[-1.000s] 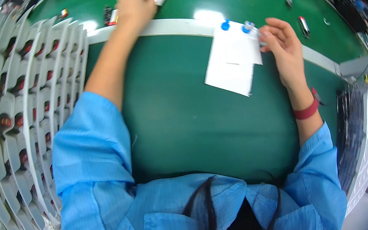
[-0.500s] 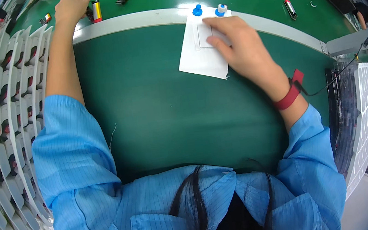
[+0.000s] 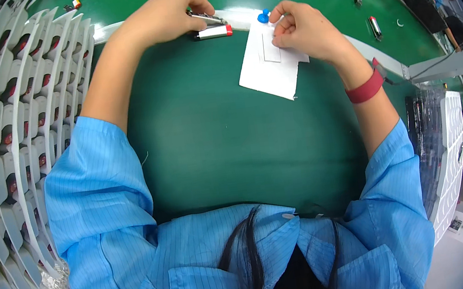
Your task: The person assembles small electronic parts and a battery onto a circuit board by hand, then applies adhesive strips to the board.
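My left hand (image 3: 171,18) is closed, pinching a slim dark-and-silver part (image 3: 207,17) at the near side of the white rail. Just under that part hangs a small cylindrical battery (image 3: 212,32), pale with a red end, which seems joined to it. My right hand (image 3: 307,32) is over a white sheet (image 3: 269,78) with a printed rectangle, thumb and fingertips pressed together. Whatever those fingertips hold, if anything, is too small to make out. A blue knob-like piece (image 3: 264,16) stands at the sheet's far edge, beside the right fingers.
White racks (image 3: 23,119) filled with small dark and red parts stand on the left. Beyond the white rail (image 3: 105,32), batteries (image 3: 375,28) lie on the green surface. Clear and white trays (image 3: 444,157) stand at right. A cord runs from my red wrist strap (image 3: 366,89). People are at far right.
My left hand has come right and nearer from beyond the rail, bringing the battery and dark part. My right hand's fingers have drawn together into a pinch. The sheet appears slightly further right.
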The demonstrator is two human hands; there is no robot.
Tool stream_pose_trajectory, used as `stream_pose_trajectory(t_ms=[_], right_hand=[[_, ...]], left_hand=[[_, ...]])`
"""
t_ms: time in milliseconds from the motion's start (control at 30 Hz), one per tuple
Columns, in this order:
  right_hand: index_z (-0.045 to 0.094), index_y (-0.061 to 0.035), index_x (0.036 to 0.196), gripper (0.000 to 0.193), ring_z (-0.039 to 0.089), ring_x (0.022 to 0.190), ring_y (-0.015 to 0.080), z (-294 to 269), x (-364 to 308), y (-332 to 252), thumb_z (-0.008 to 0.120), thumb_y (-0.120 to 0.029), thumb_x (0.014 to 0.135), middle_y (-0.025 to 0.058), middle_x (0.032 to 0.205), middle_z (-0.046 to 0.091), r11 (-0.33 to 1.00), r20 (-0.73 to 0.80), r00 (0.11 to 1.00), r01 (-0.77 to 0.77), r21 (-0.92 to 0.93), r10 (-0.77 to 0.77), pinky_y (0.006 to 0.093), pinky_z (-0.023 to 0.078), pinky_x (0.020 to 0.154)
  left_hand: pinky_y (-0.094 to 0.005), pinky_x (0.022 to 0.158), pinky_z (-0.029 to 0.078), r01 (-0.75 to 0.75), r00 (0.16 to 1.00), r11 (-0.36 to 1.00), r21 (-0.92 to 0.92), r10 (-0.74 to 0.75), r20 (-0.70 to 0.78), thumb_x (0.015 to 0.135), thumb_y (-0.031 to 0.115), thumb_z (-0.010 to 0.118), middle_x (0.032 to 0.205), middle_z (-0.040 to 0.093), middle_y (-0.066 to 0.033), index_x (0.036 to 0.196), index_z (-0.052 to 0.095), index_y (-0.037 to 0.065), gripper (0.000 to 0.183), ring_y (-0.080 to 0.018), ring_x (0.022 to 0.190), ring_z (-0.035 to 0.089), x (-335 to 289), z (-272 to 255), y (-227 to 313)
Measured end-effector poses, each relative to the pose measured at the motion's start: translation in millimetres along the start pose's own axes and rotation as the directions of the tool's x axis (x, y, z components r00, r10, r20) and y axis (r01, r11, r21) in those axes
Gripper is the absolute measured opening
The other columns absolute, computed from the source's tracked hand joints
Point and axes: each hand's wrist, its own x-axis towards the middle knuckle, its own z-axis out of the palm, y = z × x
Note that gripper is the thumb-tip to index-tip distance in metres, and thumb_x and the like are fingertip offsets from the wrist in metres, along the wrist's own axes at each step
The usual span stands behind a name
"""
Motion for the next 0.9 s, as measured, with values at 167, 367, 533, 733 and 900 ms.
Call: stream_pose_trajectory(t_ms=[167, 367, 533, 733, 900], right_hand=[[0.056, 0.0026, 0.097, 0.034, 0.06, 0.069, 0.0208, 6, -7, -5, 0.064, -0.003, 0.065, 0.0103, 0.075, 0.062, 1.0, -0.122, 0.992, 0.031, -0.008, -0.031, 0.0316, 0.048, 0.062], [0.055, 0.0026, 0.099, 0.032, 0.06, 0.068, 0.0212, 6, -6, 2, 0.062, -0.003, 0.068, 0.0106, 0.074, 0.062, 1.0, -0.103, 0.994, 0.022, -0.005, -0.023, 0.0309, 0.048, 0.062], [0.055, 0.0012, 0.089, 0.016, 0.057, 0.068, 0.0273, 21, -40, 6, 0.056, -0.001, 0.073, 0.015, 0.079, 0.058, 0.791, -0.301, 0.762, 0.419, -0.445, -0.573, 0.0323, 0.046, 0.059], [0.046, 0.0021, 0.104, 0.033, 0.057, 0.073, 0.0162, -5, -95, -28, 0.063, 0.004, 0.075, 0.0087, 0.086, 0.057, 0.76, -0.626, 0.775, 0.458, 0.462, -0.086, 0.0282, 0.047, 0.07], [0.043, 0.0016, 0.105, 0.035, 0.057, 0.075, 0.0142, -8, -59, 1, 0.064, -0.002, 0.077, 0.0079, 0.082, 0.06, 0.372, -0.237, 0.957, 0.161, 0.914, 0.168, 0.0255, 0.046, 0.07]], left_hand=[[-0.0251, 0.069, 0.047, -0.133, 0.987, 0.974, -0.184, 0.147, 0.067, 0.076, 0.008, 0.061, 0.083, 0.066, -0.0075, 0.095, 0.065, -0.001, 0.021, -0.0125, 0.074, 0.059, -2, -2, 16], [-0.0228, 0.069, 0.048, -0.069, 0.859, 0.857, -0.511, 0.312, 0.407, 0.076, 0.002, 0.055, 0.11, 0.059, -0.0143, 0.097, 0.062, -0.006, 0.024, -0.0124, 0.079, 0.057, 16, 36, 23], [-0.0226, 0.067, 0.048, -0.02, 0.871, 0.851, -0.525, 0.272, 0.408, 0.074, 0.0, 0.054, 0.109, 0.059, -0.014, 0.095, 0.062, -0.007, 0.024, -0.0112, 0.072, 0.057, 19, 42, 22], [-0.0208, 0.062, 0.046, 0.057, 0.96, 0.803, -0.593, 0.12, 0.254, 0.078, 0.008, 0.061, 0.075, 0.061, -0.0051, 0.096, 0.065, -0.002, 0.022, -0.009, 0.065, 0.053, 20, 57, 24], [-0.0194, 0.066, 0.046, 0.147, 0.976, 0.591, -0.793, 0.045, 0.214, 0.081, 0.012, 0.061, 0.081, 0.061, -0.0067, 0.102, 0.062, -0.003, 0.026, -0.0096, 0.069, 0.054, 20, 67, 34]])
